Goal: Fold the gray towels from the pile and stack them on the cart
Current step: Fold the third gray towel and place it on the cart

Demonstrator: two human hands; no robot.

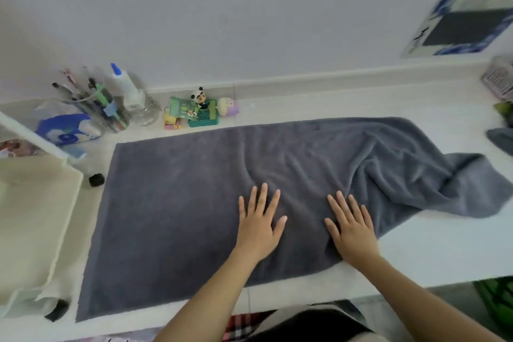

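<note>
Gray towel (pixel 194 203) lies under our flat left hand (pixel 256 226) and right hand (pixel 351 230), both smoothing; next, probably fold its rumpled right end over.

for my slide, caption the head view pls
Both hands, left and right, press flat on a gray towel spread across the white table.

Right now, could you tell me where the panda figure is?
The panda figure stands at the table's back edge, left of centre, by the wall, just beyond the gray towel.

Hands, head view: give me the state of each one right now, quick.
Left hand: open, fingers straight, resting flat on the gray towel.
Right hand: open, fingers spread, flat on the same towel.
</note>
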